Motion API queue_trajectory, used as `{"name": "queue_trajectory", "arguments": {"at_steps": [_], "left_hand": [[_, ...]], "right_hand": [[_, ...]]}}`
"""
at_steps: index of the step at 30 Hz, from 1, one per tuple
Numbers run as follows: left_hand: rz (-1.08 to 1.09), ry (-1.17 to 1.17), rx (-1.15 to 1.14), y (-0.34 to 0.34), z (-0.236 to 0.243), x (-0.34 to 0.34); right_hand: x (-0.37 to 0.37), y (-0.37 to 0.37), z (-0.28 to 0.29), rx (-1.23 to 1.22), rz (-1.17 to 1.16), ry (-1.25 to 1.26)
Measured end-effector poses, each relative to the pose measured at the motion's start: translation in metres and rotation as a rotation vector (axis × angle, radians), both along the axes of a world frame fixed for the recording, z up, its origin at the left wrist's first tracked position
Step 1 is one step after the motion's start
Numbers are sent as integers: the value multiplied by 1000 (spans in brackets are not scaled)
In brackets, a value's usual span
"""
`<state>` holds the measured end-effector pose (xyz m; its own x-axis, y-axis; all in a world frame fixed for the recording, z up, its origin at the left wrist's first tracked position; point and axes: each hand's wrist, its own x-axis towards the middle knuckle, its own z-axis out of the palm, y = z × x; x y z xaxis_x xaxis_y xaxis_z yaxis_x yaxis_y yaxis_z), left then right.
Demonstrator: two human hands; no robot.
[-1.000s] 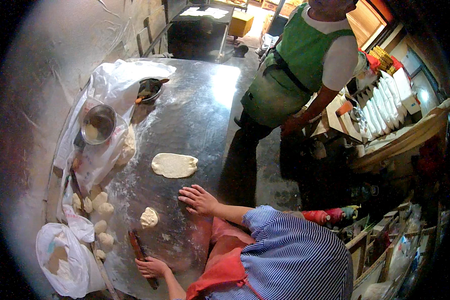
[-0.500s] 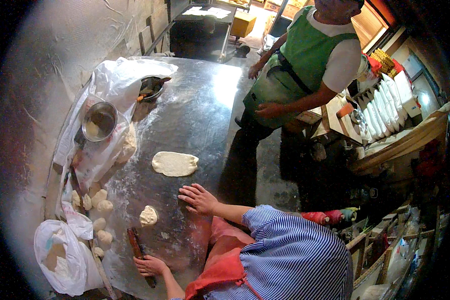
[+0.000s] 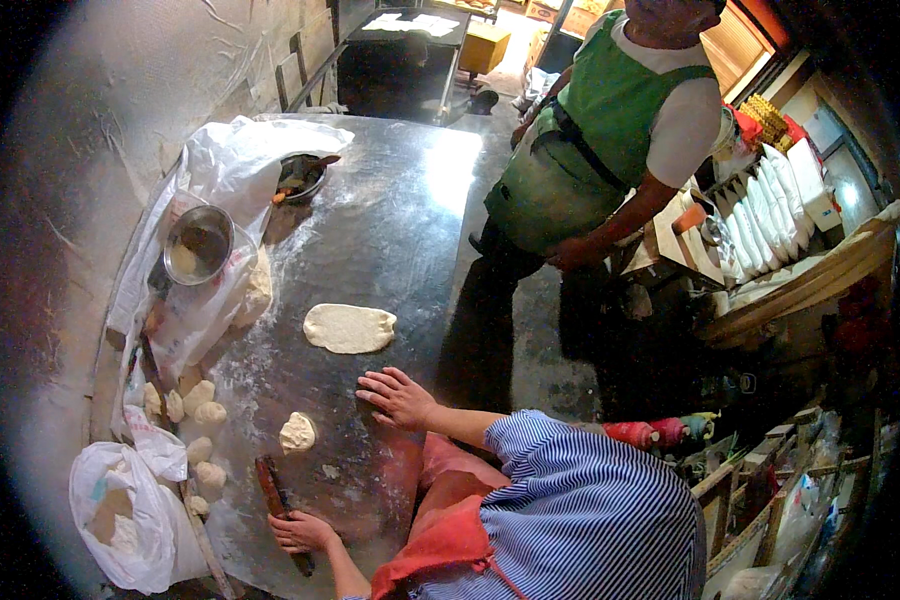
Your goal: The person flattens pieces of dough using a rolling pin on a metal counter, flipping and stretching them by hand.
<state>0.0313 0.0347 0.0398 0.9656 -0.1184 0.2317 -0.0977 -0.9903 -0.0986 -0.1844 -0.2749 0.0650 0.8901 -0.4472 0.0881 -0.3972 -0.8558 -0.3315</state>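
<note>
My left hand point(image 3: 305, 531) is closed over the lower part of a dark reddish-brown rolling pin point(image 3: 269, 484), which lies slantwise on the floury metal table point(image 3: 370, 230). My right hand point(image 3: 400, 399) lies flat at the table's right side, fingers spread, holding nothing. A small lump of dough point(image 3: 297, 432) sits between the rolling pin and my right hand. Beyond that hand is a flattened oval of dough point(image 3: 349, 328). Several dough balls point(image 3: 210, 412) stand along the left edge, beside a white plastic bag point(image 3: 155, 545) with pale flour in it.
A metal bowl point(image 3: 199, 244) stands on white plastic sheeting point(image 3: 235, 150) at the left edge. Farther back is a dark bowl point(image 3: 300, 180) with utensils. A person in a green apron point(image 3: 590, 130) stands beyond the table's right edge. White packets point(image 3: 765, 215) fill a crate at right.
The person in the green apron has lowered the nearer arm and drawn the farther hand back from the table. My hands, the rolling pin and the dough stay put.
</note>
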Motion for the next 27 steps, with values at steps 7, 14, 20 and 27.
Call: {"name": "queue_trajectory", "arguments": {"at_steps": [7,14,20,27], "left_hand": [[-15,-23,-17,2,-8,2],[-13,-22,0,4,-8,4],[-9,-15,17,-2,-2,1],[-27,6,-58,-1,-7,-5]], "right_hand": [[0,1,7,13,-5,1],[2,2,7,28,-6,-6],[-2,1,4,14,-12,-6],[-6,-9,-17,-12,-2,-1]]}}
